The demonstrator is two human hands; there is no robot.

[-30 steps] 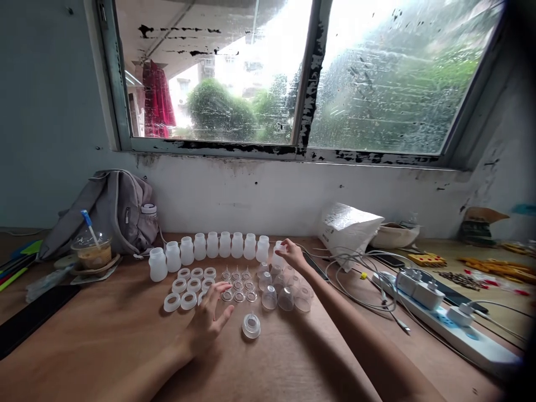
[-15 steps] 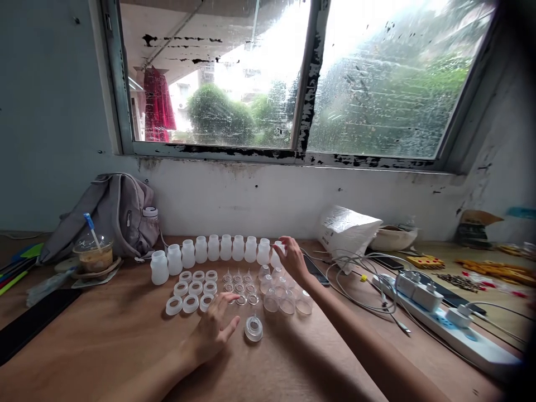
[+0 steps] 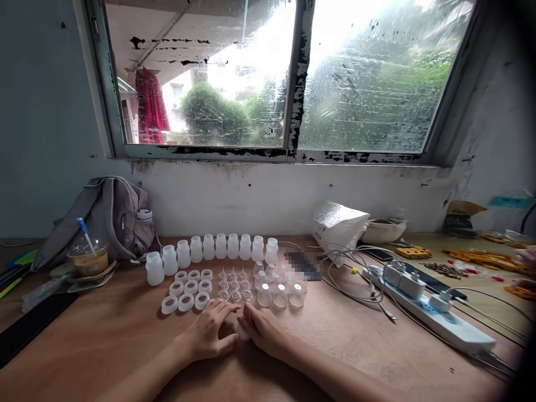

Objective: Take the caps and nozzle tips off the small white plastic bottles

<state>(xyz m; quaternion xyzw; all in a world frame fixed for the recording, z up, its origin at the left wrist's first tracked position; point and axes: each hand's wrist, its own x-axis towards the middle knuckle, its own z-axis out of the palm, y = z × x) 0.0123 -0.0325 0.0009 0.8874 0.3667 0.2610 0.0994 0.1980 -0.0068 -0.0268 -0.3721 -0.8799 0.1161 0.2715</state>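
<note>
My left hand [image 3: 213, 329] rests low over the table with fingers spread and thumb apart, its thumb tip close to a small translucent bottle nipple in a collar ring [image 3: 243, 333]. Curled over that piece from the other side is my right hand [image 3: 266, 330], which hides most of it. Just beyond my hands lie rows of white collar rings [image 3: 186, 302], clear nipples [image 3: 235, 295] with thin tips, and clear dome caps [image 3: 279, 297]. Behind them frosted small bottles [image 3: 209, 247] stand upright in a curved row.
At left are a grey backpack [image 3: 113, 212], an iced drink cup [image 3: 89, 258] and a black flat object [image 3: 36, 324]. On the right lie a white pouch [image 3: 337, 223], tangled cables [image 3: 347, 279] and a power strip [image 3: 452, 326]. Another person's hand [image 3: 528, 259] shows at the right edge.
My right hand has come back from the last bottle in the row down to the nipple piece, beside my left hand. That bottle stays standing. The view has shifted slightly.
</note>
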